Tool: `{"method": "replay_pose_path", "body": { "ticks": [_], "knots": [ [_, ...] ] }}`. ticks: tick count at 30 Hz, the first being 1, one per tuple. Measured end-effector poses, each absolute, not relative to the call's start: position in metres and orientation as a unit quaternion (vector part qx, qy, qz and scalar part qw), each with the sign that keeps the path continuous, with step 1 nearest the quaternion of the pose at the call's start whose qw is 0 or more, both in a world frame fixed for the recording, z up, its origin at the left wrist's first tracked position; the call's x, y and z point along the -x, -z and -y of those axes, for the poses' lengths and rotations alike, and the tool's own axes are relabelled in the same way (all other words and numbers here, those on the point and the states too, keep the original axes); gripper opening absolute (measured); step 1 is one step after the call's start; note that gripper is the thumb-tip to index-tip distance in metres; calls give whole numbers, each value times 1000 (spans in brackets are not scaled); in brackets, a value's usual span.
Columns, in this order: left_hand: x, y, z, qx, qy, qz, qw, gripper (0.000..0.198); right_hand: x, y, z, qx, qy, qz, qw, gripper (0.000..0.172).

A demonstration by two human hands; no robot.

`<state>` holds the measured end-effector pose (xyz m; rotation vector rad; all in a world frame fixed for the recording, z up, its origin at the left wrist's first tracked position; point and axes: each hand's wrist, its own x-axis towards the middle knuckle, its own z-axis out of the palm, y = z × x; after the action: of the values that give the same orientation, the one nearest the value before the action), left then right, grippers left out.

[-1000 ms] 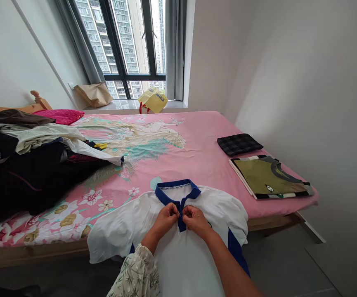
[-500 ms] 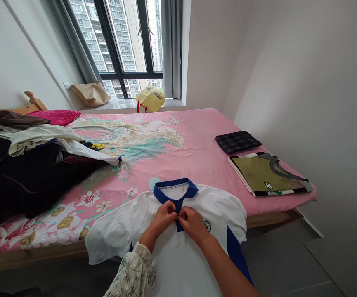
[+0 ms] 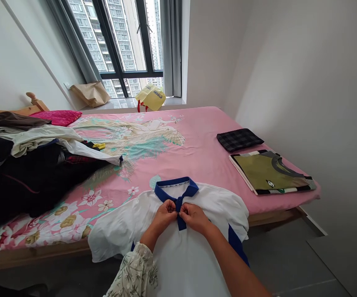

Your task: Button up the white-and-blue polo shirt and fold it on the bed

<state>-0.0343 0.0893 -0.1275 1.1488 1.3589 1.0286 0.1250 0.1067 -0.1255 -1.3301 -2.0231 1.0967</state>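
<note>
The white polo shirt (image 3: 178,255) lies front-up across the near edge of the bed (image 3: 197,148), its blue collar (image 3: 176,189) at 12 o'clock from the hands and its tail hanging off the mattress edge toward 6 o'clock. Its long axis runs 12 to 6, straight away from the person.

Both hands meet on the short blue placket (image 3: 180,214) just below the collar — the left hand (image 3: 165,214) comes in from 7 o'clock, the right hand (image 3: 193,217) from 5 o'clock. Each is curled nearly closed, fingertips pinching one edge of the placket; whether a button sits between them is hidden by the knuckles. The placket lies directly between the two sets of fingers, so neither hand is nearer — they are touching or almost so over it.

At 10 o'clock, well apart, a heap of unfolded clothes (image 3: 32,169) sits on the bed. At 2 o'clock, near the far right edge, lie a folded olive shirt (image 3: 266,173) and, beyond it, a folded dark plaid cloth (image 3: 239,139).
</note>
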Motion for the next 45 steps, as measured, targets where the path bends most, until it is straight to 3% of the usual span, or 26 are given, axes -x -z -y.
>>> {"method": "replay_pose_path", "body": {
  "ticks": [7,15,24,36,45],
  "knots": [
    [35,131,-95,-490,-396,-583,513,22,-121,145,-82,491,-327,746,308,9],
    [37,125,-93,-476,-369,-579,550,22,-120,146,-88,492,-332,738,320,4],
    [33,124,-88,-524,-381,-583,491,20,-122,150,-79,488,-347,722,346,7],
    [29,124,-81,-560,-398,-573,447,17,-129,127,-118,470,-584,629,205,8],
    [36,122,-87,-527,-400,-567,491,21,-126,130,-95,490,-478,670,286,9]
  ]
}}
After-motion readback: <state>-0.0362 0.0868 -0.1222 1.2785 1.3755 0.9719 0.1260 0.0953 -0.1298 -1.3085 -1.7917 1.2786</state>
